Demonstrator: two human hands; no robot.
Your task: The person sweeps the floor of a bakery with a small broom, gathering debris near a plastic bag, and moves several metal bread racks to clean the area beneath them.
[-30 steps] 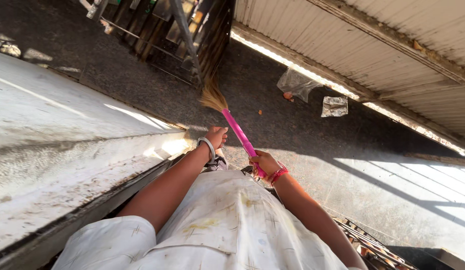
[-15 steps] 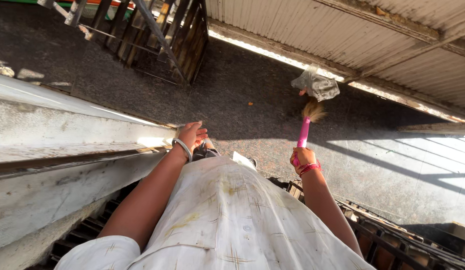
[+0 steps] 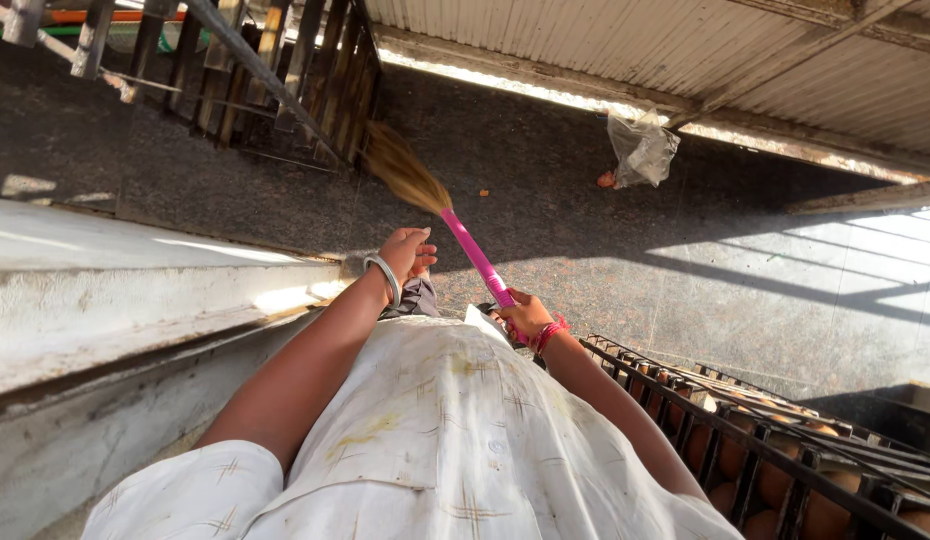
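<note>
My right hand [image 3: 525,317], with red bangles at the wrist, grips the pink handle of a broom [image 3: 472,254]. The broom's straw-coloured bristles [image 3: 400,172] point up and to the left, low over the dark speckled floor [image 3: 545,200]. My left hand [image 3: 407,254], wearing a silver bangle, hangs free with loosely curled fingers, just left of the handle and holding nothing. A white patterned garment [image 3: 435,430] fills the lower middle of the view.
A concrete ledge [image 3: 135,300] runs along the left. Black metal racks holding brown eggs [image 3: 785,450] stand at the lower right. A crumpled clear plastic bag [image 3: 642,150] lies near the far corrugated wall [image 3: 585,40]. A wooden and metal frame [image 3: 265,80] stands at the top left.
The broom has swung from the right, near the plastic bag, back to the left. My left hand stays off the handle, as half a second ago; a second ago it was at the handle.
</note>
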